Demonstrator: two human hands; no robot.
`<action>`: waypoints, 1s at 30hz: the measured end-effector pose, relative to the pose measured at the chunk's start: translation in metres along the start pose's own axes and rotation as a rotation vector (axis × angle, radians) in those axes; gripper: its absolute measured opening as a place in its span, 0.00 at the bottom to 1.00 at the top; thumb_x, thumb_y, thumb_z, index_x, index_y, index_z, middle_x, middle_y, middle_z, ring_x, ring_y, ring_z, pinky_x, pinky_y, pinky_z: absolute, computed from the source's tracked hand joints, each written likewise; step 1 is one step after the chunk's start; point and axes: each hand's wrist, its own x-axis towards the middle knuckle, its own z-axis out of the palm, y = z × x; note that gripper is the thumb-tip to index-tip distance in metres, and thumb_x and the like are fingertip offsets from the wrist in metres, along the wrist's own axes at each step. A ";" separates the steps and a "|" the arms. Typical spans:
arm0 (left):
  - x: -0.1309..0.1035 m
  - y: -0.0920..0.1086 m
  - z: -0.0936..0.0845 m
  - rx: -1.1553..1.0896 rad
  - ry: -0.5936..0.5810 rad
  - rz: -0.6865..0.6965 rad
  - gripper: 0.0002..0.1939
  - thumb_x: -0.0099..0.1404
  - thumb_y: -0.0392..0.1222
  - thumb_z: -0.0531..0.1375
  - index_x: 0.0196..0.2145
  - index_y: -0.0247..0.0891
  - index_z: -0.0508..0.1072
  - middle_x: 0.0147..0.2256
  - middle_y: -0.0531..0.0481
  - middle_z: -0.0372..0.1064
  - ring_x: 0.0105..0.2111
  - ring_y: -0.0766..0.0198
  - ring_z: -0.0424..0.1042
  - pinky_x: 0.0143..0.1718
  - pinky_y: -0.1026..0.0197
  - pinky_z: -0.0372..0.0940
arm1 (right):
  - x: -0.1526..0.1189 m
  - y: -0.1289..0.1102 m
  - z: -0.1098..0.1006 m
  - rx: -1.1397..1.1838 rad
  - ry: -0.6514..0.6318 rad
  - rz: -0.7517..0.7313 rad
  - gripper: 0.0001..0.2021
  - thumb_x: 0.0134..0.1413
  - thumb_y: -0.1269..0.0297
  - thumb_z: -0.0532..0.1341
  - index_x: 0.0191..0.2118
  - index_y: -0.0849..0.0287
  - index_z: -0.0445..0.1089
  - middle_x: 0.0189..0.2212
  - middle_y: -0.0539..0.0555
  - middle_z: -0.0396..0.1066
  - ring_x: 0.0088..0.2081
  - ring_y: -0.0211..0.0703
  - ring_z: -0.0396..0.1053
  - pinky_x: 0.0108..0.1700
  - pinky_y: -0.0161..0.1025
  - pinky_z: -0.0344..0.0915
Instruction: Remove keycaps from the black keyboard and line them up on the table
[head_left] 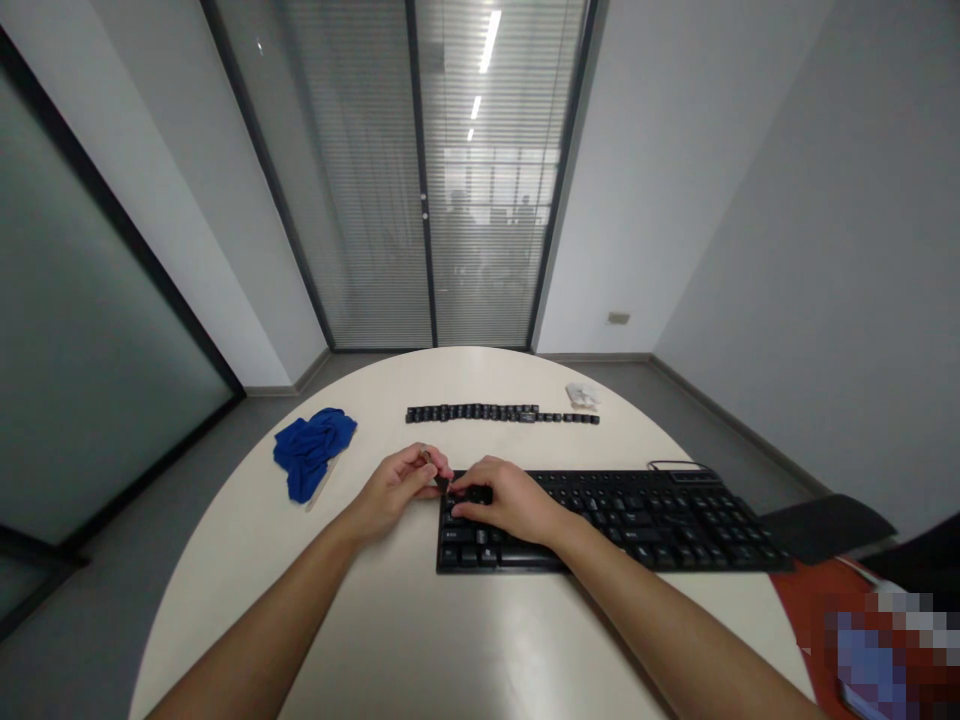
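**Left hand [394, 492] pinched small dark piece [441, 482]**

Its fingertips nearly met beside the keyboard's [634, 518] 10 o'clock corner (detail blurred); the right hand [514, 500] half-curled there, hold unclear. Delicate handling seemed underway, demanding steadiness next. 2 keycap rows [480, 411] lay toward 1 o'clock.

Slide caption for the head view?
Left hand and right hand at a keyboard; keycaps lined up beyond, blue cloth aside.

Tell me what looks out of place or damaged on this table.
The loose black keycaps stand out: they sit lined up on the table beyond the keyboard, rather than on it. The blue cloth lies crumpled at the left. No spill shows; any damage is too small to tell.
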 end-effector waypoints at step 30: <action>0.001 -0.003 -0.008 0.587 -0.275 0.111 0.15 0.61 0.44 0.67 0.46 0.42 0.79 0.58 0.42 0.66 0.57 0.53 0.65 0.62 0.49 0.55 | 0.002 -0.023 0.009 -0.014 0.074 0.227 0.10 0.62 0.67 0.54 0.31 0.58 0.70 0.25 0.50 0.71 0.25 0.37 0.65 0.30 0.33 0.56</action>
